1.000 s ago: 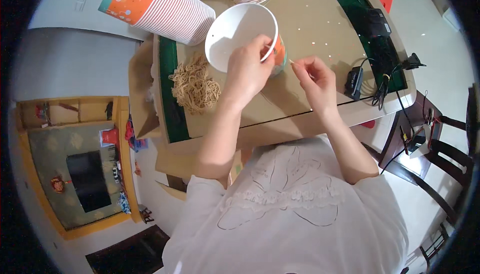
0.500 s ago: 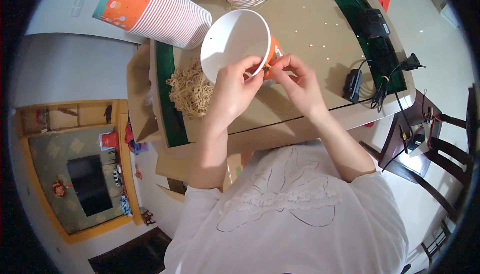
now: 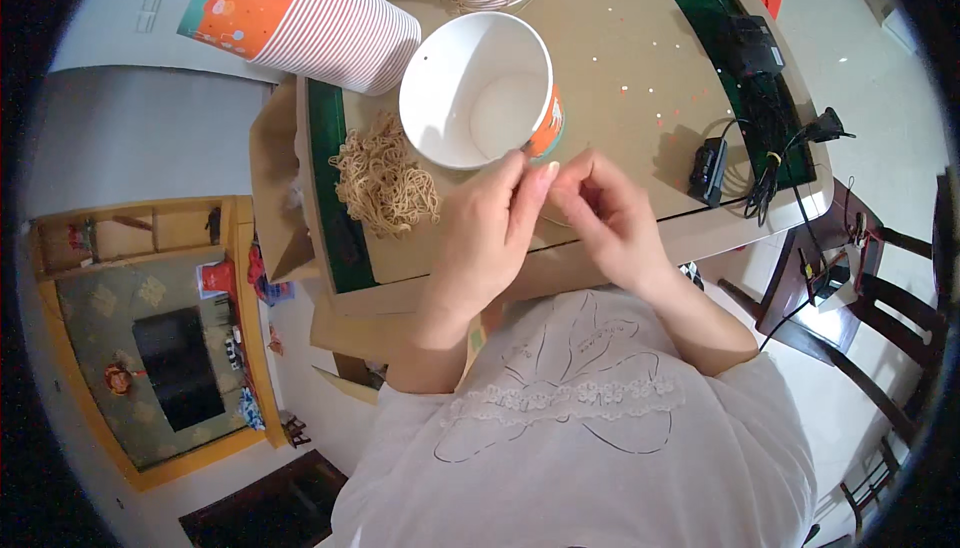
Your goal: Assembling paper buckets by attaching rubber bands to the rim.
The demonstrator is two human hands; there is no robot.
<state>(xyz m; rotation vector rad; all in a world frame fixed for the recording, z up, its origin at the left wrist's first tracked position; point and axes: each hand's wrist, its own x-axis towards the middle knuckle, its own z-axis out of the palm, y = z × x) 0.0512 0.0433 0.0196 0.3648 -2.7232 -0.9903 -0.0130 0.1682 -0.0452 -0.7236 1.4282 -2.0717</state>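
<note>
On your left, a cup stack (image 3: 335, 30) shows orange-and-teal print with small figures; next lies tangled cord (image 3: 385, 180). The white-lined cup (image 3: 470, 88) is on the table, just ahead of your left hand (image 3: 490, 223). Your right hand (image 3: 612, 216) is close beside it, fingers curled; I cannot tell what either grips.

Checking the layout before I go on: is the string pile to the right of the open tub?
No, the string pile lies to the left of the open tub.
</note>
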